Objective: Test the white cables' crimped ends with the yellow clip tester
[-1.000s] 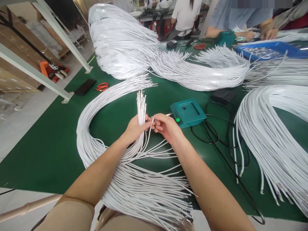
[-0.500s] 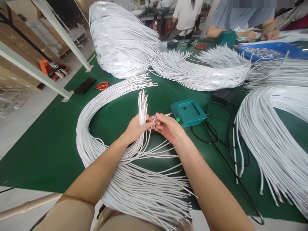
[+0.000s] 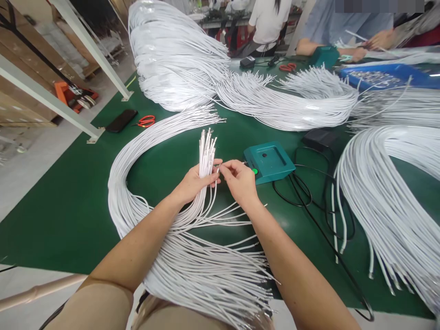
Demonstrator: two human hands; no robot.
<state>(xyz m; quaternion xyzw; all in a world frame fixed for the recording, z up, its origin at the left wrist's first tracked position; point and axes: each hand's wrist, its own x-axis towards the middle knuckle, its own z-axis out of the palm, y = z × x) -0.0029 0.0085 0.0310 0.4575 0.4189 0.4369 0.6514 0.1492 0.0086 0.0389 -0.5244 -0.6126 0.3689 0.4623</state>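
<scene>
While left hand [image 3: 201, 181] clasps bunch [image 3: 207, 155] left of green box [image 3: 270, 161], right hand [image 3: 220, 167] pinches one wire [image 3: 215, 192]; loose wires [image 3: 209, 270] seemingly remain.

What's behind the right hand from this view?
Beyond the right hand, the teal box shows with its green button, on the green tabletop. Whatever lies directly behind the hand is covered.

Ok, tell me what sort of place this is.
Probably a factory floor or cable workshop: thick bundles of white wires lie across a long green worktable, and what looks like an orange pallet jack stands beside stacked brown cartons.
</scene>
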